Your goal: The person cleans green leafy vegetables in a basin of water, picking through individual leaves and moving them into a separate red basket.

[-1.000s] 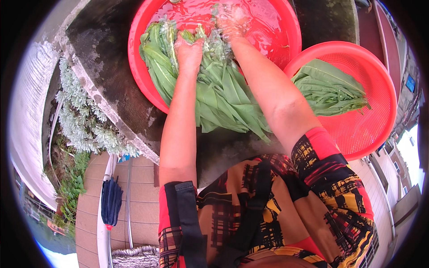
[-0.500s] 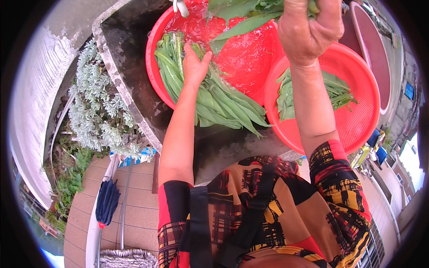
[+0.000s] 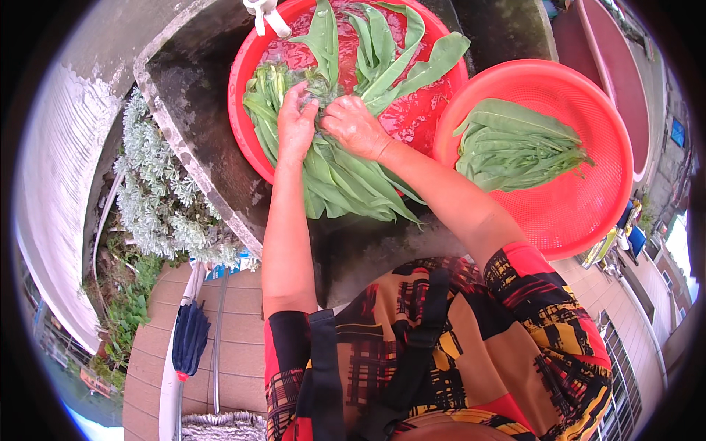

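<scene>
A red basin (image 3: 239, 110) of water holds long leafy greens. A thick bunch of leafy greens (image 3: 342, 180) hangs over its near rim, with the stem ends at the left. My left hand (image 3: 296, 128) is closed at the stems of this bunch, its fingertips partly hidden. Close beside it, my right hand (image 3: 357, 126) is curled round the base of another bunch of greens (image 3: 382, 62), whose leaves fan out over the water toward the far right. Water splashes where the two hands meet and blurs the stems there.
A white tap (image 3: 266, 16) juts over the basin's far rim. To the right stands a red colander (image 3: 588, 206) with more leafy greens (image 3: 515, 143) lying in it. The stone sink (image 3: 198, 162) surrounds the basin. A folded dark umbrella (image 3: 190, 338) hangs at the lower left.
My right hand has come down and left from above the colander with its greens, and is now in the basin beside my left hand. The greens in the colander are now uncovered.
</scene>
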### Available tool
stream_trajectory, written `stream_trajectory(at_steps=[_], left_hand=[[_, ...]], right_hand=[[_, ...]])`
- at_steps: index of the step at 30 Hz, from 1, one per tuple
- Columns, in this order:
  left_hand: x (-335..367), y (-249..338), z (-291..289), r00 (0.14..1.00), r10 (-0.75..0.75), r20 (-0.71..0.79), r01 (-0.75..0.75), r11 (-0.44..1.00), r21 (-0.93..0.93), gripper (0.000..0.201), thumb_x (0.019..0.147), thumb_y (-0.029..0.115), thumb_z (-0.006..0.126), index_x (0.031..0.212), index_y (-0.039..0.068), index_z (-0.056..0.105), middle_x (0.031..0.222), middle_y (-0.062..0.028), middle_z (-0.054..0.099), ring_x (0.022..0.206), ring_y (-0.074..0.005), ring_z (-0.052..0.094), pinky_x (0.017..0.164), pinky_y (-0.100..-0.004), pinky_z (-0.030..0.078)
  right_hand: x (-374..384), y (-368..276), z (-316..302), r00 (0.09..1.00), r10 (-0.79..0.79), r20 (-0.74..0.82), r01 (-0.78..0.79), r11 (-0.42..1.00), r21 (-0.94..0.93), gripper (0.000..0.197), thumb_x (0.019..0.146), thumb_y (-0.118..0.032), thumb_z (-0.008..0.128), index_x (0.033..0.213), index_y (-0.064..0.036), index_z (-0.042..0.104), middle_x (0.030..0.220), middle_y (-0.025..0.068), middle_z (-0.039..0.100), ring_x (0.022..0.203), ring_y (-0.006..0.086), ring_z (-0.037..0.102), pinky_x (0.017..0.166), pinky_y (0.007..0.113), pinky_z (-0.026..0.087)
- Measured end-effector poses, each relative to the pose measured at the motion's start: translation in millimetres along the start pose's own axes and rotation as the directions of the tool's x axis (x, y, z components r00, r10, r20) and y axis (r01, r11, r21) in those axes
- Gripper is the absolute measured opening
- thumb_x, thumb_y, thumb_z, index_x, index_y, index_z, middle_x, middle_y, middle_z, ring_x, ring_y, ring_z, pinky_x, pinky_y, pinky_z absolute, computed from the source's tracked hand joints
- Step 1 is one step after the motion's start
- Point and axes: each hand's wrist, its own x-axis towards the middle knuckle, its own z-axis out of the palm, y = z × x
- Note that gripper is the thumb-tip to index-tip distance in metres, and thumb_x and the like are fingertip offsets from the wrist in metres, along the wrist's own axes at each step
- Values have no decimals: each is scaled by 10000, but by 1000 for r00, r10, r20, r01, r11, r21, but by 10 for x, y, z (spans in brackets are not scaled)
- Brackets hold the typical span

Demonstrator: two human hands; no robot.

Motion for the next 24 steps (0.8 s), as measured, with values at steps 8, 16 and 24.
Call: stream_trajectory(at_steps=[8, 16, 24], left_hand=[[24, -53, 122, 989, 147, -22, -143, 983, 113, 319, 791, -7, 543, 1108, 8, 517, 1073, -94, 542, 959, -178, 530, 829, -278, 425], [-139, 795, 21, 991, 120, 55, -71, 836, -544, 443, 928, 316, 437, 1251, 13, 441, 1236, -90, 497, 1106, -172, 479, 954, -310, 357], [-183, 1264, 53, 881, 11, 472, 238, 853, -464, 457, 797, 88, 635, 1214, -16, 479, 1087, -56, 582, 959, -124, 540, 863, -292, 432]], right_hand=[[92, 429, 292, 997, 72, -26, -67, 987, 146, 106, 779, -160, 559, 858, -93, 533, 825, 99, 555, 790, 333, 528, 722, 491, 394], [708, -730, -1572, 895, 434, 101, -286, 386, 877, 111, 874, -125, 552, 912, -21, 557, 843, 21, 592, 778, 94, 540, 722, 246, 433], [1232, 124, -1933, 764, 645, 24, -56, 29, 998, 106, 862, -99, 543, 846, 3, 567, 694, 81, 591, 629, 182, 588, 598, 296, 506]])
